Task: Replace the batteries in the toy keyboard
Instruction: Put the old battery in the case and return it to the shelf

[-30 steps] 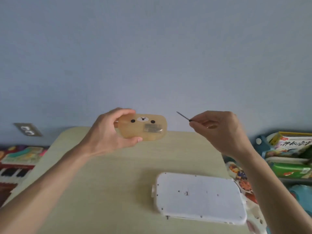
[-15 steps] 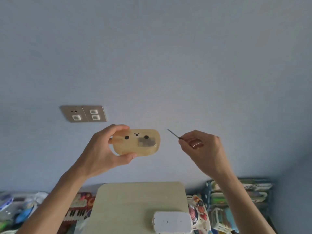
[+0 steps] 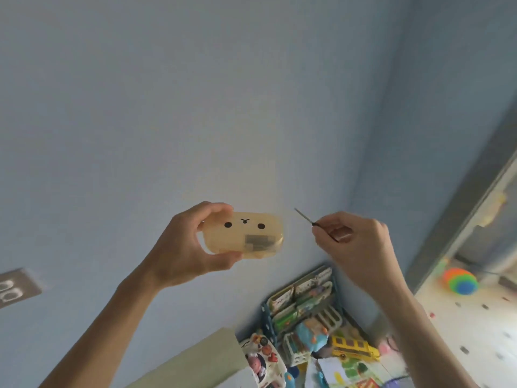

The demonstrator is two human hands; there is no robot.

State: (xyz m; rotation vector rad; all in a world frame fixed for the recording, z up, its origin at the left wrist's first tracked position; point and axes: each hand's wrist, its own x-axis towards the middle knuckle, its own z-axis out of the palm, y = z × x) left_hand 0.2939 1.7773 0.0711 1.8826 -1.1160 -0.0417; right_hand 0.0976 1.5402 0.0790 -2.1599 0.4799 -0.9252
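Observation:
My left hand (image 3: 184, 247) holds up a small translucent tan case (image 3: 246, 233) with a bear face printed on it and a dark block showing inside. My right hand (image 3: 355, 245) pinches a thin metal screwdriver (image 3: 306, 218), its tip pointing up and left toward the case with a gap between them. Both are raised in front of the blue wall. Only a white sliver at the bottom edge may be the toy keyboard (image 3: 240, 380); the rest is out of view.
The corner of the beige table (image 3: 201, 362) shows at the bottom. Beyond it a blue rack of books (image 3: 302, 298), toy vehicles (image 3: 352, 345) and other toys lie on the floor. A wall socket (image 3: 14, 287) is at left; a colourful ball (image 3: 460, 281) is at right.
The view has swung further up and to the right, so the table and white keyboard have nearly left the frame. Both hands keep the case and the screwdriver in the same grip.

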